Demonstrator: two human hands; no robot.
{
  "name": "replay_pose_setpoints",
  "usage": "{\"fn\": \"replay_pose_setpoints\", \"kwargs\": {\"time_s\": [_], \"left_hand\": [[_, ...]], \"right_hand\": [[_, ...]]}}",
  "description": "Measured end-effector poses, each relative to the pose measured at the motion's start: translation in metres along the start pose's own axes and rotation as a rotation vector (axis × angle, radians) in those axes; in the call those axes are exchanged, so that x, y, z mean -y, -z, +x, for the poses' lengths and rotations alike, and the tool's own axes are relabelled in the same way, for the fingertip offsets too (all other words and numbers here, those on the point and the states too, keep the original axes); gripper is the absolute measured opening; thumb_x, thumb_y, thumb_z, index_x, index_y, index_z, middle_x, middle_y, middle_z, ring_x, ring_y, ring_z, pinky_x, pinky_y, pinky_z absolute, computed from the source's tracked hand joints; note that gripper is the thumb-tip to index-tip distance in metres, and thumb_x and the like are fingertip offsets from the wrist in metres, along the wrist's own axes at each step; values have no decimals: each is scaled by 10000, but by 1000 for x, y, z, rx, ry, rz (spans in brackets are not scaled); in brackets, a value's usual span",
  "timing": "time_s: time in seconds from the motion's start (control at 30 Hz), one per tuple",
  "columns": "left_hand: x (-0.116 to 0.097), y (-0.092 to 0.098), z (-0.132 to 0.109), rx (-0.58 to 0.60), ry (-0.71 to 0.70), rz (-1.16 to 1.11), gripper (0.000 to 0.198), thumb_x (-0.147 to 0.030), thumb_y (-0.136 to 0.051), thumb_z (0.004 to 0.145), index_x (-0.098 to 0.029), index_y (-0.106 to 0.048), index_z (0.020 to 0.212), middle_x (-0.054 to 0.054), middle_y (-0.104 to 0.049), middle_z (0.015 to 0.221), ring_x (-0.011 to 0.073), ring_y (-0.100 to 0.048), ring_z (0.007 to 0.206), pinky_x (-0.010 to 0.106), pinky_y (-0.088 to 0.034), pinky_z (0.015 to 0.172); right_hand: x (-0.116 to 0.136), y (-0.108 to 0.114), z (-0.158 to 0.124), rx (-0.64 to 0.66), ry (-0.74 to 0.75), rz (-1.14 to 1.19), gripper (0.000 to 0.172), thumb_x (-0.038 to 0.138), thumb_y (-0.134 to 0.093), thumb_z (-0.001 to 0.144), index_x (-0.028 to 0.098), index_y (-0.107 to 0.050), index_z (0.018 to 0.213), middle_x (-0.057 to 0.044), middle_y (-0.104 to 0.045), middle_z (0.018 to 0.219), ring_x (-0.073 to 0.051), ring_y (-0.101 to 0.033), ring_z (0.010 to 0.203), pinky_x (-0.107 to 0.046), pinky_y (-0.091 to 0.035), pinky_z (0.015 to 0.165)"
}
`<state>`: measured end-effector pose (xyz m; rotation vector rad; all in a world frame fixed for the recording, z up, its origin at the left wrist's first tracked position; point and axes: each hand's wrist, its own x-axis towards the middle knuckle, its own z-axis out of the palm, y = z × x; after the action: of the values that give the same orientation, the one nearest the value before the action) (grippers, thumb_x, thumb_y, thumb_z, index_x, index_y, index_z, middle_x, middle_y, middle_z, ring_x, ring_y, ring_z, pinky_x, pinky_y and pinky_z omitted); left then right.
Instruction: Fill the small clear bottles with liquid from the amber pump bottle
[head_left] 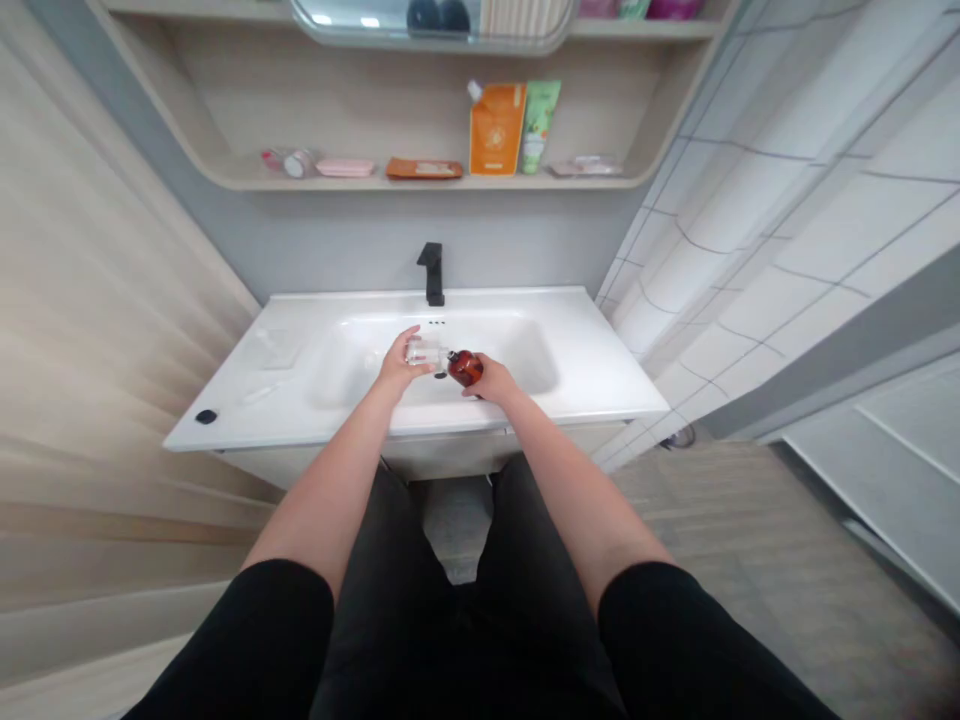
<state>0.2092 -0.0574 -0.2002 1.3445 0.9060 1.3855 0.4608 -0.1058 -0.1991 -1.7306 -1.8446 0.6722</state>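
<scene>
Over the white sink [536,350], my left hand [399,358] is closed around a small clear bottle [424,352] that lies on its side, its narrow end toward the right. My right hand [491,380] grips a dark amber bottle [466,367], tilted with its dark neck pointing left. The two bottle mouths meet or nearly meet; whether they touch I cannot tell. Part of the amber bottle is hidden behind my right fingers. Below and between the bottles, the dark drain [440,375] shows in the basin.
A black faucet [433,273] stands behind the basin. On the counter's left lies a round black cap-like piece [205,416], near a faint clear object [262,392]. The shelf above holds an orange pouch [497,130], a green tube [538,125] and an orange flat packet [424,169].
</scene>
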Motion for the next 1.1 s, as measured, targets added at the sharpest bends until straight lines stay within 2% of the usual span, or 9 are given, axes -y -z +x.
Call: {"fn": "replay_pose_setpoints", "kwargs": {"time_s": [0.17,0.47,0.83,1.1], "left_hand": [[-1,-1,-1,-15,-31,-22,1031,-239,-1024,416,-316,-629,1365,27,-639,1187,316,-676,1212,472,-566,1002],[6,0,2,-29,-41,-36,950,-266,-1038,392,-308,-447,1134,13,-668,1220,274,-702,1159,436,-550,980],[3,-1,0,-37,-27,-40,877,-272,-1045,407,-284,-454,1056,37,-695,1269,251,-710,1114,407,-569,943],[3,-1,0,-35,-43,-42,855,-241,-1038,427,-289,-467,1062,35,-702,1275,257,-702,1151,457,-576,989]], "right_hand": [[1,1,0,2,-2,4,854,269,-1035,652,245,-676,1426,-87,-820,1327,-321,-790,1202,-418,-612,1060],[5,3,-2,17,-3,-4,864,265,-1036,662,228,-668,1443,-94,-826,1310,-320,-793,1191,-402,-610,1045],[2,1,-1,7,8,-15,837,280,-1036,660,237,-677,1415,-94,-826,1300,-326,-792,1185,-418,-612,1044],[1,1,0,1,10,-11,882,277,-1039,658,221,-664,1454,-109,-822,1308,-327,-791,1203,-401,-611,1048]]}}
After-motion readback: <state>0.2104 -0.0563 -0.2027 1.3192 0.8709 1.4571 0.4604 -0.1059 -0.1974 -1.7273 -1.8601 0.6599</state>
